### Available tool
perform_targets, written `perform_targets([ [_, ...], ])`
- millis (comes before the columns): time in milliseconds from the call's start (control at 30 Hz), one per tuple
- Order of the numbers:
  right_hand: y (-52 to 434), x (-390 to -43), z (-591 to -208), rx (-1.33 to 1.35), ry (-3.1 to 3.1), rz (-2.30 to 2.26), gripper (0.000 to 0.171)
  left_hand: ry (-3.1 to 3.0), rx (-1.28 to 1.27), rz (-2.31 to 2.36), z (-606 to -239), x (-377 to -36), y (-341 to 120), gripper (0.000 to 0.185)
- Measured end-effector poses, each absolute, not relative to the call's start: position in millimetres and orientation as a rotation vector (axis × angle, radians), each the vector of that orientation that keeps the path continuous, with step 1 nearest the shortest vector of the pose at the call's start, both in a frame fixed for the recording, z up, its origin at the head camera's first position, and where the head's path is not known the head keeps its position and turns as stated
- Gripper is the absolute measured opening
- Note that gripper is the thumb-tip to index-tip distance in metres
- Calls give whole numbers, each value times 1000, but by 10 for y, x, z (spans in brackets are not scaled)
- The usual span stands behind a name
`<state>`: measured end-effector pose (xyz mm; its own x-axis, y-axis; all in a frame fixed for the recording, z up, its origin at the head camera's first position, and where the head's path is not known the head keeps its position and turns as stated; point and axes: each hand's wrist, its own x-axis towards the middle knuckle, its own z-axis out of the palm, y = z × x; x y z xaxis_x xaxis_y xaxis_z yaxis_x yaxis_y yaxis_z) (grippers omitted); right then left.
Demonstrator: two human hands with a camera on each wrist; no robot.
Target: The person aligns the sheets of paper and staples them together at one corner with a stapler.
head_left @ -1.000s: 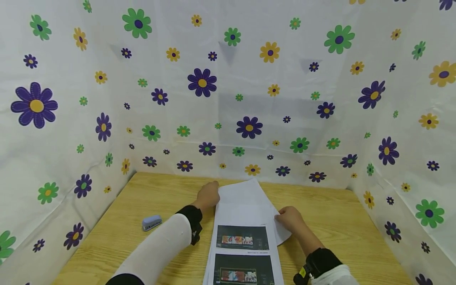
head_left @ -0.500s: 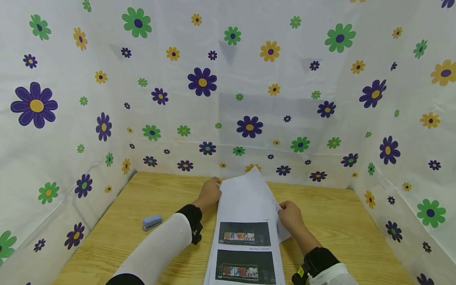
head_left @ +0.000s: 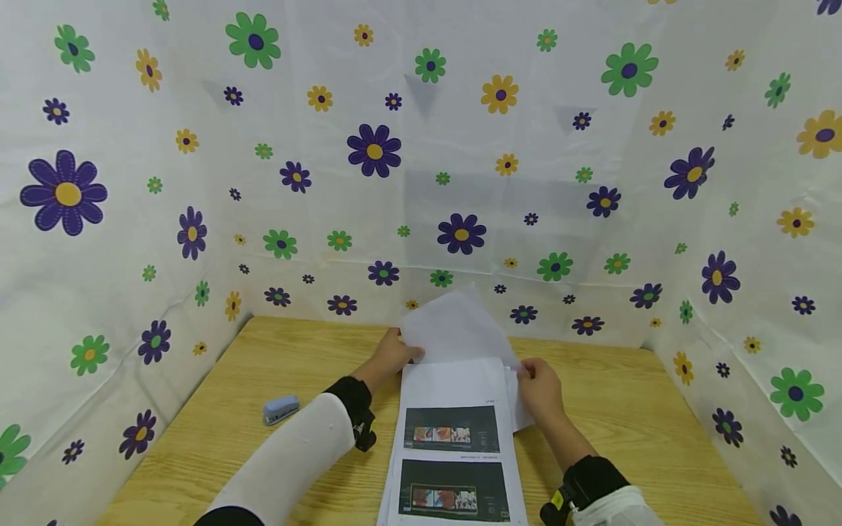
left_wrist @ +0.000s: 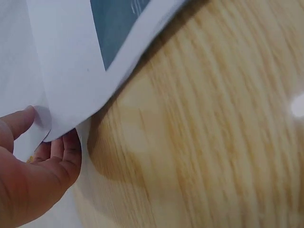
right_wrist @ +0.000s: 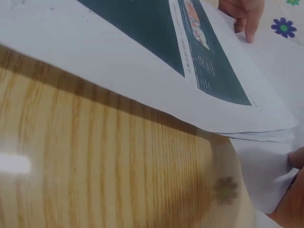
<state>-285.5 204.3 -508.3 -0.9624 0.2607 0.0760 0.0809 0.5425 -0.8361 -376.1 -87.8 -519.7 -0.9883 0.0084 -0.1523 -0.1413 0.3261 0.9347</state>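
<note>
A stack of printed sheets [head_left: 454, 383] lies lengthwise on the table, with dark screenshot pictures on its top page. Behind its far edge, a blank white sheet [head_left: 454, 325] rises tilted, its upper tip standing against the flowered cloth. My left hand [head_left: 389, 356] pinches paper at the stack's far left corner; in the left wrist view the thumb [left_wrist: 23, 118] lies on the paper's face and the fingertips [left_wrist: 71, 145] tuck beneath the edge. At the far right, my right hand [head_left: 541, 391] pinches a white sheet [right_wrist: 263, 171] that sticks out past the stack's side.
A small blue stapler [head_left: 281, 410] lies on the wooden table [head_left: 612, 416] left of the left forearm. White cloth [head_left: 316, 212] printed with flowers walls the table at the back and both sides.
The blank sheet has risen and separated from the printed stack, whose far edge now shows. The left thumb has moved inward over the paper; the right hand has shifted slightly up and right.
</note>
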Motion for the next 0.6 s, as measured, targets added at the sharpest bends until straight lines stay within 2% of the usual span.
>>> perform_targets([
  [233,2047,-2865,-5015,-276,-2496,1450,26,2435,-55,1750,-5094,-3730,-783,59],
  [433,2096,-2889,-4998,-259,-2435,1449,25,2422,40,1822,-4953,-3746,-741,36],
  [600,2121,-2902,-4976,-238,-2388,1467,24,2325,116,2016,-4804,-3786,-718,23],
])
